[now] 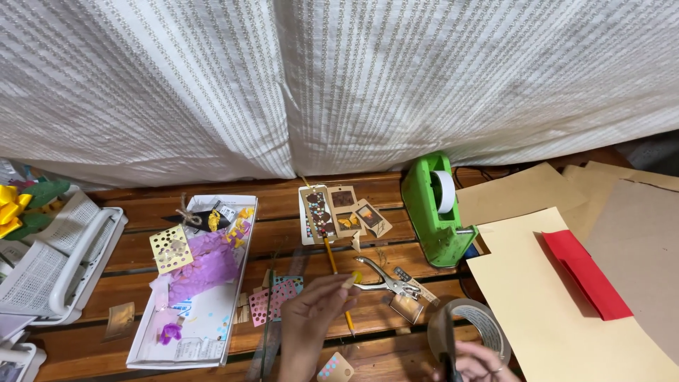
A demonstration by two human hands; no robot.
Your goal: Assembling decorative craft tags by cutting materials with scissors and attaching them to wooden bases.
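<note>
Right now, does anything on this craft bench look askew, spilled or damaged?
Nothing looks spilled or broken. The white tray lies askew, its near end past the bench edge, purple scraps heaped inside; the tan paper sheets overlap loosely.

The bottom edge cuts off both hands: the right hand (475,364) at its knuckles, the left hand (311,329) at the wrist. The white plastic basket (49,272) runs past the left edge.

I'm looking at a white curtain (339,78) with fine dotted stripes, brown wood slat table (141,247), bright green tape dispenser (433,212), red folded paper (585,272) on cream sheet (559,318), tan kraft sheets (523,191), purple tissue (205,265), pink dotted card (272,297), yellow punched card (170,248), yellow pencil (332,262), white basket (53,262).
</note>
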